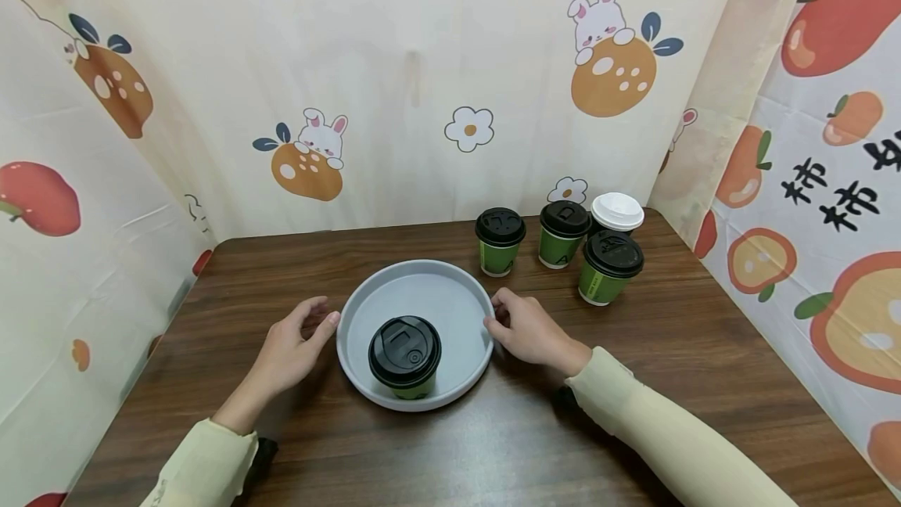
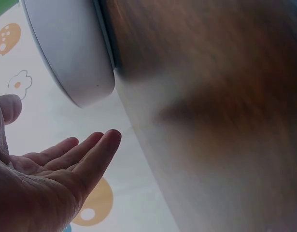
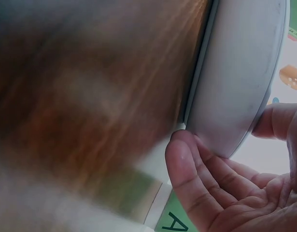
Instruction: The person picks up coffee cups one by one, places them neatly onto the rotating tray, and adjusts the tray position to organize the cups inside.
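A round gray tray (image 1: 450, 300) lies flat on a wooden table (image 1: 464, 460), bearing a green cup (image 1: 414, 390) near its left side, long axis vertical, black lid (image 1: 405, 346) up. The right hand (image 1: 531, 327) pinches the right rim; the left hand (image 1: 292, 346), fingers loosely extended, holds nothing just beside the left.

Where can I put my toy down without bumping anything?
There's bare table in front of the tray, between the sleeves; at the back left, between the left hand and cloth wall; and right of the right sleeve. It's crowded at the back right, where four lidded cups stand close, and on the tray's near side, where another cup stands.
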Demonstrator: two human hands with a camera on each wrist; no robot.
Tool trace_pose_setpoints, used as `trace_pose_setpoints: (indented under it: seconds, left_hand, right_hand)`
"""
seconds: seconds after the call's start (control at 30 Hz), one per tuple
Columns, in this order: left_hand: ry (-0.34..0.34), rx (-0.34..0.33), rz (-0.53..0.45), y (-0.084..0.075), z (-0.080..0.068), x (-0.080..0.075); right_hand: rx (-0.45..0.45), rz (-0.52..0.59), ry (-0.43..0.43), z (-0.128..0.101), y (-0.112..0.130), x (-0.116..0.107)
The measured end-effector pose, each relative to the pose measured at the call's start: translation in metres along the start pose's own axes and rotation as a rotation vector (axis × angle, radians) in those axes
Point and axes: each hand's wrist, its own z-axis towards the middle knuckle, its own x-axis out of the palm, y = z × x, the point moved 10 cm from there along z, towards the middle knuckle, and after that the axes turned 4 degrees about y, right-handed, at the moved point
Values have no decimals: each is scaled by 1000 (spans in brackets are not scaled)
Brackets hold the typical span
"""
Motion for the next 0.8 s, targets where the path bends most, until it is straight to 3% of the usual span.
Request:
trace_pose_setpoints:
  seconds: [0.8]
  left_hand:
    - [1,5,15,-2,0,0]
  right_hand:
    - [33,-149,-43,-14,13,-2]
